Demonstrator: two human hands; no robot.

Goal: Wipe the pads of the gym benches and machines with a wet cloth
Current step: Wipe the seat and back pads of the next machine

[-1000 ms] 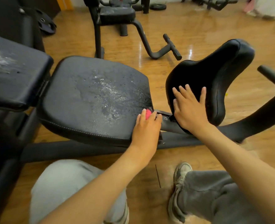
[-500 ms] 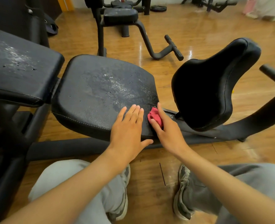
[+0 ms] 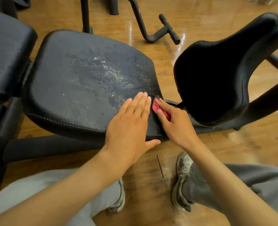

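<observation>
A black seat pad (image 3: 79,82) with wet streaks and droplets fills the middle of the view. My left hand (image 3: 128,126) lies flat on its near right corner, fingers straight and together. At the pad's right edge, my right hand (image 3: 177,126) pinches a small red cloth (image 3: 158,108) between thumb and index finger and holds it against the pad. To the right stands a curved black pad (image 3: 216,82), tilted upright. A second flat pad (image 3: 6,51) sits at the far left.
The machine's black frame bar (image 3: 53,145) runs under the seat along the wooden floor. Another machine's bent tube with a handle (image 3: 167,28) stands behind. My shoes (image 3: 182,180) and grey trouser legs are below the pad.
The red cloth passed from my left hand to my right hand. My right hand left the curved pad and came to the seat's edge; my left hand flattened onto the seat.
</observation>
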